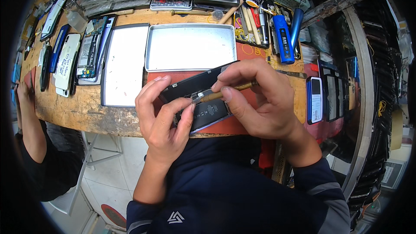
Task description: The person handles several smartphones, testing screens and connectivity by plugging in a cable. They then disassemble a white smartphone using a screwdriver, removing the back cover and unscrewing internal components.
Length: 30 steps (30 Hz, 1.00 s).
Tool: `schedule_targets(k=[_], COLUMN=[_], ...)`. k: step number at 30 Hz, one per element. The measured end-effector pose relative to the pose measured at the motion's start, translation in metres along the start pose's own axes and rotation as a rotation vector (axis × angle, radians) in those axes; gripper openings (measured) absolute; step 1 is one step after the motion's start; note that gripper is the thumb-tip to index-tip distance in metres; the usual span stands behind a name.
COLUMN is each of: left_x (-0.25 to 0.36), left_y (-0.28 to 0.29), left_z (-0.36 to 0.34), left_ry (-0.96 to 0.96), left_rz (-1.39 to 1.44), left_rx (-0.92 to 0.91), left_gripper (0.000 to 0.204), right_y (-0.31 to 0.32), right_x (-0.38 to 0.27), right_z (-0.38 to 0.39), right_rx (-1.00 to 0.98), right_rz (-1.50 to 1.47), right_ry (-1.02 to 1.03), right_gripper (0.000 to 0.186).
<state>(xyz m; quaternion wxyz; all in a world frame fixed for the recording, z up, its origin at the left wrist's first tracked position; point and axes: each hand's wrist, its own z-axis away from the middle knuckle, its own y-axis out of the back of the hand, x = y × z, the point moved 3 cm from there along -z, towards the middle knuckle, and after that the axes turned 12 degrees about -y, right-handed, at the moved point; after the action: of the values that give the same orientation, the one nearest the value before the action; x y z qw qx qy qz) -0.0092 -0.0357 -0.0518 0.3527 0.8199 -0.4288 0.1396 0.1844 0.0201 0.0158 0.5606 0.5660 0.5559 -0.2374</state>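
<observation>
cluttered wooden counter (86,108) | my left hand (162,117) grips opened phone (203,99) | right hand (255,104) pinches screwdriver (227,91) | i'd keep tip vertical, pressure light

The single head-worn fisheye view looks steeply down, close above the wooden workbench (86,112); its rim bends straight edges and darkens the corners.

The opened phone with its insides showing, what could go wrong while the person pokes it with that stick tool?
The brass-coloured tool in the right hand might slip and jab the black battery. The opened phone, steadied by the left hand, sits near the wooden bench edge and could slide off.
</observation>
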Motion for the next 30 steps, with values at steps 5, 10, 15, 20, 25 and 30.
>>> schedule_targets(k=[5, 10, 15, 20, 25, 30], left_x=[-0.001, 0.001, 0.005, 0.011, 0.014, 0.017], left_y=[-0.001, 0.002, 0.003, 0.002, 0.003, 0.002], left_z=[0.000, -0.003, -0.006, -0.006, -0.007, -0.011], left_ry=[0.021, 0.039, -0.032, -0.100, -0.059, -0.026], left_rz=[0.042, 0.014, -0.045, -0.269, -0.313, -0.337], left_rx=[0.018, -0.025, -0.081, -0.196, -0.231, -0.242], left_gripper=[0.019, 0.028, 0.027, 0.018, 0.016, 0.014], right_y=[-0.001, -0.001, 0.001, -0.006, -0.008, -0.010], right_x=[-0.001, -0.004, -0.007, -0.003, -0.001, -0.002], right_z=[-0.001, -0.002, -0.005, -0.007, -0.008, -0.008], right_rx=[0.012, 0.004, -0.053, -0.068, -0.076, -0.111], right_rz=[0.018, 0.056, 0.306, 0.357, 0.348, 0.376], right_ry=[0.031, 0.038, 0.107, 0.152, 0.161, 0.148], right_gripper=[0.025, 0.024, 0.025, 0.029, 0.029, 0.026])
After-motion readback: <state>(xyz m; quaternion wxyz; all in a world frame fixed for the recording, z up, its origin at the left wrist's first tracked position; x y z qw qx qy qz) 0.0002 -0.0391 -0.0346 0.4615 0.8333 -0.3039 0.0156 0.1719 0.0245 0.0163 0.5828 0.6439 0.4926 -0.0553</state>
